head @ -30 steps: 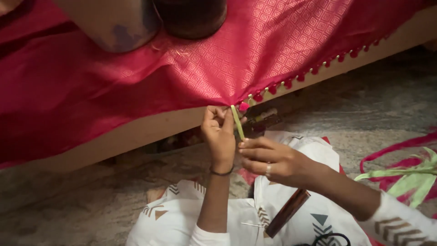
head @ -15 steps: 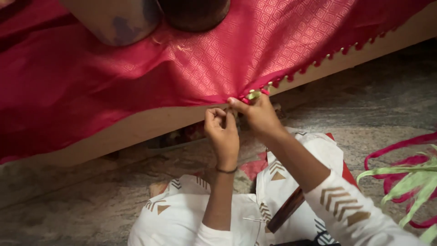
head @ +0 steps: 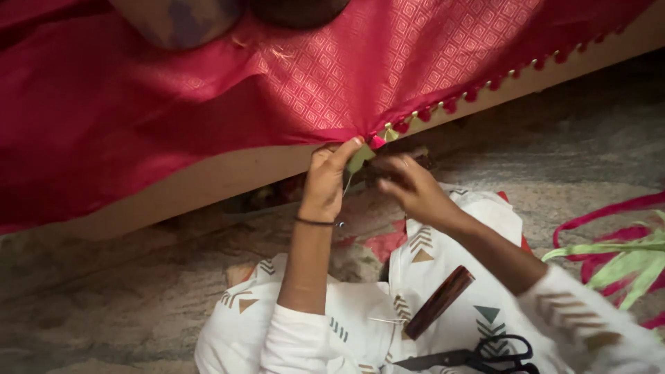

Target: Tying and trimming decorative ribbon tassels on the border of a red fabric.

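Note:
A red patterned cloth (head: pixel 388 62) hangs over a wooden ledge, and its hem carries a row of small pink tassels with gold beads (head: pixel 478 91). My left hand (head: pixel 327 181) pinches the hem at the lowest tassel, its fingertips pressed on a small green thread tuft (head: pixel 359 159). A thin thread hangs down beside that hand. My right hand (head: pixel 410 185) is just right of the tuft with its fingers curled. It is blurred, so I cannot make out what it grips.
On my white patterned lap lie a brown wooden stick (head: pixel 438 303), black scissors (head: pixel 478 357) and a thin pin (head: pixel 384 321). Green and pink strands (head: pixel 623 260) lie on the stone floor at the right. Two pots (head: pixel 187 17) stand on the cloth at the top.
My right hand came down from the hem to just below and right of the tuft. My left hand rose and opened its fist to press the green tuft. The scissors came into view.

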